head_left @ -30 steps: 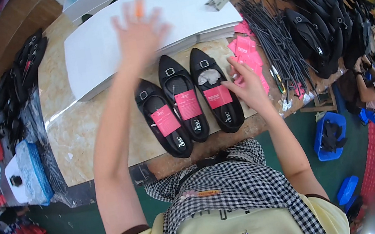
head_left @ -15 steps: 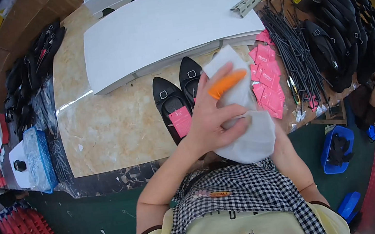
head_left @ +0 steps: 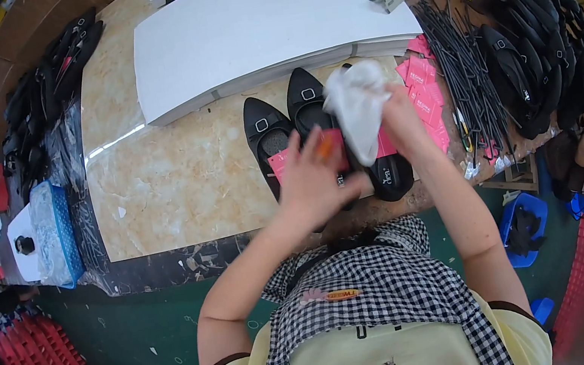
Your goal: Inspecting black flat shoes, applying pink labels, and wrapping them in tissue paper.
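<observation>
My right hand [head_left: 402, 119] grips a crumpled piece of white tissue paper [head_left: 359, 107], bunched at the top and hanging down. Behind and below the paper lies a black shoe [head_left: 393, 183] whose heel end shows; its toe is mostly hidden. To the left, my left hand [head_left: 312, 187] has its fingers apart, with an orange finger cover on one, and is slightly blurred. It reaches over two more black flat shoes, a middle shoe [head_left: 306, 98] and a left shoe [head_left: 266, 125], both pointed and buckled. Pink tags [head_left: 279, 163] lie on them, partly covered by my hand.
A stack of white sheets [head_left: 267, 22] spans the table's far side. Pink cards [head_left: 424, 93], black rods [head_left: 464, 71] and piled black shoes [head_left: 529, 61] crowd the right. More shoes [head_left: 55, 82] and a blue basket [head_left: 56, 235] are at left.
My left hand has let go of the white paper and moved down-left over the shoes. My right hand now holds the paper alone, crumpled and lifted, uncovering the rightmost shoe's heel.
</observation>
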Demonstrator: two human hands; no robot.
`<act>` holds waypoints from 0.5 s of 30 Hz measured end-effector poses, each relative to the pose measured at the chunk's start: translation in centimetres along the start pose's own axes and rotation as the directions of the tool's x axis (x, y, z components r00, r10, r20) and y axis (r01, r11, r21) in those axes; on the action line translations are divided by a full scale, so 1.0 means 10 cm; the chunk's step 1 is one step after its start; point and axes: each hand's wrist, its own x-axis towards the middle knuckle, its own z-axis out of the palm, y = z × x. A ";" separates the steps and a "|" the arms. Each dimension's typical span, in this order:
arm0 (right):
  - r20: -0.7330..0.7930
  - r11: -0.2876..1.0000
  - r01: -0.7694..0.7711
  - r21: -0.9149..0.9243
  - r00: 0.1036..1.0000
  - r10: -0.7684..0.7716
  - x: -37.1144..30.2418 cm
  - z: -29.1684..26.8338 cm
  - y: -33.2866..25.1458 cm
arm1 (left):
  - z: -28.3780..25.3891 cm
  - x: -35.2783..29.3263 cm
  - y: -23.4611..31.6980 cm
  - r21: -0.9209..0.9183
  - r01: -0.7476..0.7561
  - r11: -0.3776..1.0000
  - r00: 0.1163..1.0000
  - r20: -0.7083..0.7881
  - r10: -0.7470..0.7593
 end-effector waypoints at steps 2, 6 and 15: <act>0.247 0.635 0.325 -0.701 0.946 -0.212 -0.18 0.26 0.17 | -0.03 -0.19 0.25 -0.081 0.015 0.997 1.000 0.025 -0.013; 0.530 -0.243 0.472 -0.847 0.715 -0.456 0.20 0.45 0.48 | -0.12 -0.14 0.51 -0.034 0.038 0.999 0.980 0.198 -0.031; 0.378 -0.161 0.342 -0.926 0.842 -0.384 0.44 0.32 0.18 | -0.04 -0.11 0.55 0.027 0.048 0.998 0.986 0.157 -0.052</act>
